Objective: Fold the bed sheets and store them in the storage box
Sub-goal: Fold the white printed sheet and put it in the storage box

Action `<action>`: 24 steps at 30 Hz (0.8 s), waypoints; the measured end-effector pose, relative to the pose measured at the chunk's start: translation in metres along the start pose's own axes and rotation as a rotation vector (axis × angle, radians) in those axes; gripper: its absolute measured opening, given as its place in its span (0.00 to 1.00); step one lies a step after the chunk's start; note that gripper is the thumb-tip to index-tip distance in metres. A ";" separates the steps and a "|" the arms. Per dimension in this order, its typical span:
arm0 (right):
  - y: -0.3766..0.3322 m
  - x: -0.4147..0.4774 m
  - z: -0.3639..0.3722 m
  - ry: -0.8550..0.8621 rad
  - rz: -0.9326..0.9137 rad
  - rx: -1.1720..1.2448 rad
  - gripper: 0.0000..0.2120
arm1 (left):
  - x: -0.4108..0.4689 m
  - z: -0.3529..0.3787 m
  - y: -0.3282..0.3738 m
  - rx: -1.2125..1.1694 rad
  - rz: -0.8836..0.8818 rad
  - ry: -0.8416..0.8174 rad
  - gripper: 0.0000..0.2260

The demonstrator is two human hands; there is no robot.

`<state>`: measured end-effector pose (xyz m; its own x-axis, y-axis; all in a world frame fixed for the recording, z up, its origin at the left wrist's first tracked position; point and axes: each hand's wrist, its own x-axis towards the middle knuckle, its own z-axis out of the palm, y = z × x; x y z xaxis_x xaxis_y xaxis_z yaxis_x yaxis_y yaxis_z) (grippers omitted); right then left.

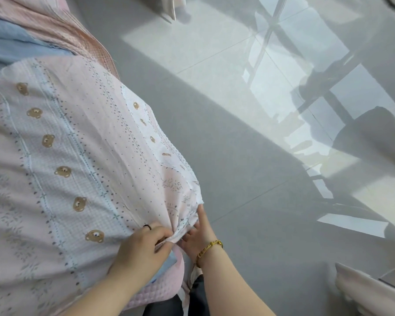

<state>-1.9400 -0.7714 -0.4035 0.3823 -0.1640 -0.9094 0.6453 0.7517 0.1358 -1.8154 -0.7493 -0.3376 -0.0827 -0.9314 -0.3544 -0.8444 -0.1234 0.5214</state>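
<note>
Grey floor (249,169) spreads right of the bed (162,290). At its near corner the left hand (144,246) and right hand (198,234) each have a grip clamped on the bear-print sheet (82,156).

There is one bear-print sheet (78,160), one pink sheet (55,26), one blue sheet (9,49), two hands (141,246) (198,233), one bracelet (209,247).

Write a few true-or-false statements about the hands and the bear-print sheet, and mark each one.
1. The left hand grips a bunched part of the bear-print sheet. True.
2. The gold bracelet is on the left wrist. False: it is on the right wrist.
3. The right hand touches the sheet's edge. True.
4. The sheet is folded into a small square. False: it lies spread out wide.
</note>
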 end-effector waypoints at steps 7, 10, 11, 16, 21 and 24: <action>-0.035 0.022 0.022 0.213 -0.332 -0.108 0.21 | 0.014 0.005 0.000 0.172 -0.003 -0.179 0.08; -0.047 0.012 0.023 0.196 -0.442 -0.237 0.28 | 0.015 0.005 0.003 0.168 0.022 -0.114 0.12; -0.047 0.007 0.024 0.209 -0.470 -0.283 0.30 | 0.015 0.005 0.005 0.131 0.043 -0.079 0.14; -0.051 -0.013 0.024 0.173 -0.579 -0.382 0.36 | 0.040 0.012 0.032 0.299 -0.023 -0.206 0.36; -0.061 -0.019 0.022 0.198 -0.621 -0.408 0.35 | 0.069 0.014 0.028 0.245 -0.044 -0.253 0.29; -0.059 -0.019 0.024 0.259 -0.674 -0.482 0.34 | 0.070 0.001 0.019 -0.148 -0.165 -0.407 0.27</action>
<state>-1.9693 -0.8285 -0.3849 -0.1808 -0.5651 -0.8050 0.3070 0.7451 -0.5921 -1.8382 -0.8168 -0.3534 -0.1798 -0.6889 -0.7022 -0.7813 -0.3336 0.5274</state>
